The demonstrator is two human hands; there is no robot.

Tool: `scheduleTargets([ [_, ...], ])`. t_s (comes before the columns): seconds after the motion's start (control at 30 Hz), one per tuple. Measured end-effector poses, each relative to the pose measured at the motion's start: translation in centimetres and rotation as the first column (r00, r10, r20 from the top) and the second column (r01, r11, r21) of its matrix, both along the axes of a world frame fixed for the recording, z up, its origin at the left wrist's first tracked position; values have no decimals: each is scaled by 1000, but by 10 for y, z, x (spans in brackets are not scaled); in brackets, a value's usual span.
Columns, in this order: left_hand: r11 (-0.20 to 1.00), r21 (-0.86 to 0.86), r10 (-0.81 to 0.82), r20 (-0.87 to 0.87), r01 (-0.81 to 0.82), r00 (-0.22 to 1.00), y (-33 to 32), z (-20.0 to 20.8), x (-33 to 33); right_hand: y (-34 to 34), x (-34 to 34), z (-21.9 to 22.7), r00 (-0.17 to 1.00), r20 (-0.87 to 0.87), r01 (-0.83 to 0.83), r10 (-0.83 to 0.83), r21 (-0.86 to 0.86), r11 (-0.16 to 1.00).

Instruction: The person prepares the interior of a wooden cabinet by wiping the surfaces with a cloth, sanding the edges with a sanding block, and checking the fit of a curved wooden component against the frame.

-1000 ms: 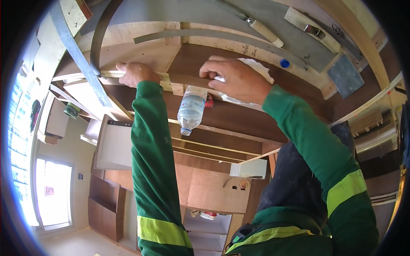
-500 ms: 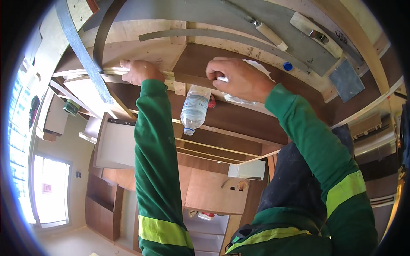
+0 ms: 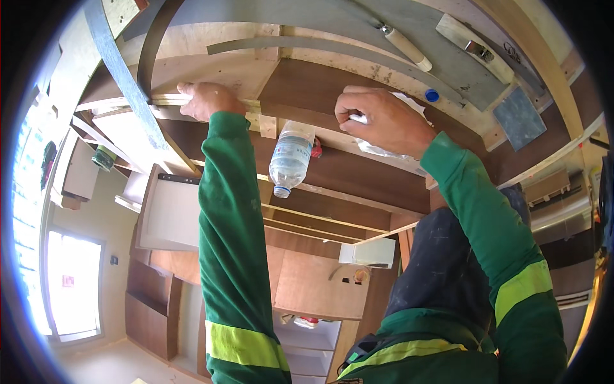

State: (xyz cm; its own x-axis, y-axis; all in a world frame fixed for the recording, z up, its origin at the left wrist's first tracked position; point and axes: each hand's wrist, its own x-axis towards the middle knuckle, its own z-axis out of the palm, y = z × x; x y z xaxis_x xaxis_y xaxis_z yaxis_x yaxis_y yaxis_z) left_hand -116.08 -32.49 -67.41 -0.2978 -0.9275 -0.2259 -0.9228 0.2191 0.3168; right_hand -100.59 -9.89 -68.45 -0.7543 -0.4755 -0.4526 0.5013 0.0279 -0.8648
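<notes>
My left hand is closed over the front edge of a light plywood panel, at upper left of centre. To its right, my right hand is curled above a brown wooden board, fingers pinched on a crumpled white cloth. A white bit pokes out of the fist, and the rest shows behind and below the hand. Whether it is fabric or thin plastic is hard to tell. Between my hands a clear water bottle with a blue label appears, its neck pointing toward me and its base partly hidden by the board.
Beyond my hands lie a curved grey strip, a wooden-handled tool, a wooden hand plane, a blue bottle cap and a grey rectangular plate. A bluish metal strip slants down beside my left hand. Wooden shelving is below.
My right hand has moved to the right along the board with the white cloth in its fingers. My left hand stays on the panel edge.
</notes>
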Motion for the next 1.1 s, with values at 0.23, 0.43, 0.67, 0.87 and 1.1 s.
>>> scheduleTargets([
  [0.23,1000,30,1,-23,0,1000,8,3,1,-33,-58,-3,896,421,152,-137,-1,988],
  [0.43,1000,14,-23,-18,23,1000,9,0,-1,-27,13,3,953,-303,124,-12,355,927],
  [0.67,1000,12,-15,-16,16,1000,8,4,-2,-10,62,6,904,-423,225,-60,353,908],
  [0.87,999,1,33,18,-33,999,14,6,-4,-94,-14,18,902,-429,235,-41,410,881],
  [1.1,1000,-14,-18,-11,18,1000,-2,1,0,-17,66,32,927,-359,280,-107,473,836],
])
